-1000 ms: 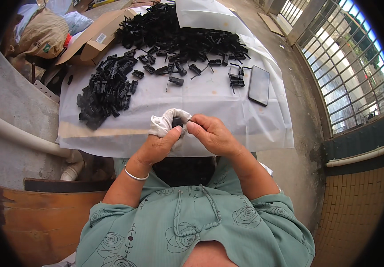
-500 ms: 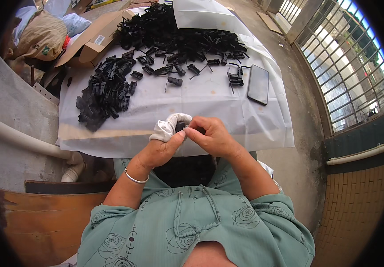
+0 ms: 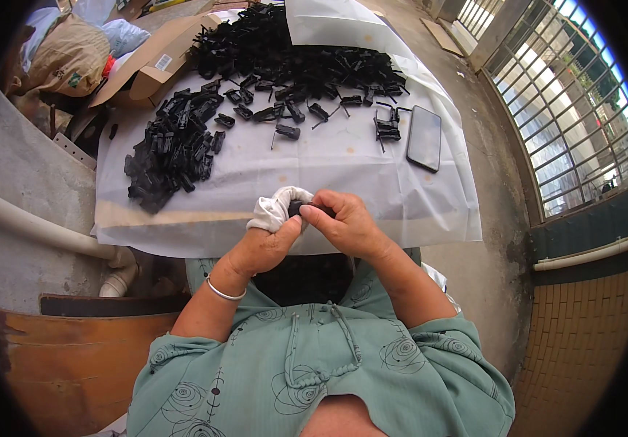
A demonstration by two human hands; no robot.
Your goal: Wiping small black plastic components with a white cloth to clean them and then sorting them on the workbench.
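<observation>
Between my two hands, over the near edge of the table, is a small black plastic part [image 3: 296, 207], mostly covered by fingers. My left hand [image 3: 274, 222], its fingers wrapped in white cloth, is closed on this part. My right hand [image 3: 343, 222] pinches the part's right side with thumb and forefinger. Beyond my hands lie loose black plastic parts [image 3: 287, 132], some with thin stems. A dense heap of black parts [image 3: 175, 149] lies to the left, and a larger pile with stems [image 3: 256, 44] spreads along the far side.
A white plastic sheet [image 3: 256, 164] covers the table. A dark-screened phone [image 3: 423, 138] lies at the right. An open cardboard box [image 3: 155, 69] and a brown sack [image 3: 66, 58] sit at the far left. Beneath my hands, a dark container [image 3: 303, 280] is between my legs.
My fingers have shifted slightly around the black plastic part, and more of it shows between them. The heaps and the phone stay where they were.
</observation>
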